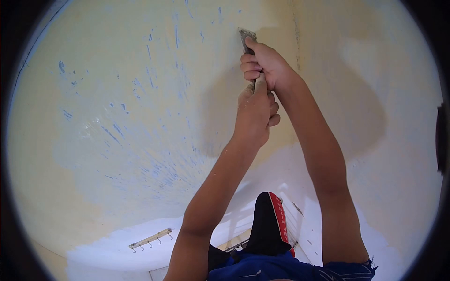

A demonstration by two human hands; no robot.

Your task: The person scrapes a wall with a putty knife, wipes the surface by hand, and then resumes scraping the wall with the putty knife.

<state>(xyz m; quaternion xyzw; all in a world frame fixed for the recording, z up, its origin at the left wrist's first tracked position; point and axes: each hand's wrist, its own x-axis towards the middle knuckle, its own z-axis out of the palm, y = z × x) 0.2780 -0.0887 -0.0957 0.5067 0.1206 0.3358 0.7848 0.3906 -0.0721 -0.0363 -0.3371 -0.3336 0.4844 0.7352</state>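
Note:
My right hand (268, 64) is wrapped round the upper part of a scraper (247, 33), thumb laid along it near the blade. Just below, my left hand (257, 110) grips the lower end of the handle, with pale dust on its fingers. The scraper's worn, whitish blade points up and meets or nearly meets the wall (117, 93) close to the corner. Most of the handle is hidden inside both hands. Blue streaks and patches show through the pale yellowish coat to the left of the hands.
A hook rail (151, 239) with several hooks is fixed low on the wall. My bent leg in black and red trousers (267, 225) is below my arms. A crack (296, 35) runs down near the corner. A dark object (440, 140) sits at the right edge.

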